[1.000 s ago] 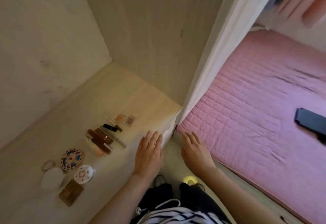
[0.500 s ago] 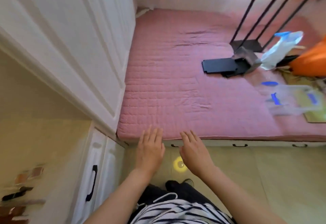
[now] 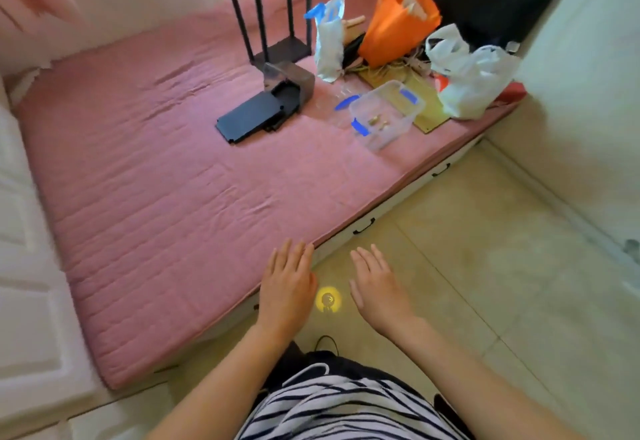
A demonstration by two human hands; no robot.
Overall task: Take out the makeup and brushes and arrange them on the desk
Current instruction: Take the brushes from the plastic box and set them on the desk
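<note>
Left hand point(image 3: 287, 287) over mattress point(image 3: 156, 197) edge; right hand point(image 3: 379, 287) above floor point(image 3: 485, 266)

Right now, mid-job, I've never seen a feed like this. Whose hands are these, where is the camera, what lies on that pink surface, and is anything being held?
There is no machine here. A person wears one wide-angle camera on the head, looking forward and down, so this single picture is their own view. The left hand and right hand are stretched out flat with straight fingers and hold nothing. Ahead lies a pink mattress. At its far end sit a clear box with blue clips, an orange bag, white plastic bags and a flat black panel. The box holds things too small to identify.
</note>
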